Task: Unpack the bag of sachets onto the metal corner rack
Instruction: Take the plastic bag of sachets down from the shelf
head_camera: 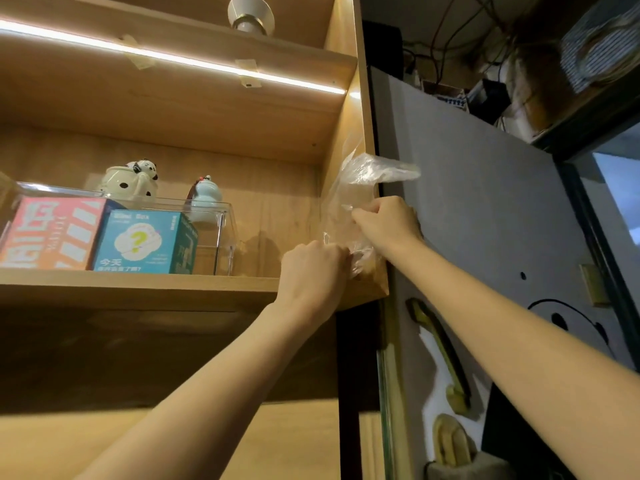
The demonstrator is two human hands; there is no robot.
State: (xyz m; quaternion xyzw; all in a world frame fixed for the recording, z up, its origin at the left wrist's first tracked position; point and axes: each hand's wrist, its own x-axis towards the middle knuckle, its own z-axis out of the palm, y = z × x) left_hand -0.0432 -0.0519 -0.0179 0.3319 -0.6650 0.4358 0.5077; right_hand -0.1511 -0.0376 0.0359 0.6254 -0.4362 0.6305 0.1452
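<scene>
I have both hands up at the wooden shelf's (138,284) right end, left grip (313,268) pinching the clear bag's (360,188) lower edge and right grip (388,221) closed on its middle, probably to open it; no rack in view.

Two hands, left hand (313,268) and right hand (388,223), one clear plastic bag (353,188). Two printed boxes: a pink box (52,233) and a teal box (142,242). Two ceramic figures: a spotted teapot (130,180), a pale bottle (206,199). One light strip (173,58).
</scene>
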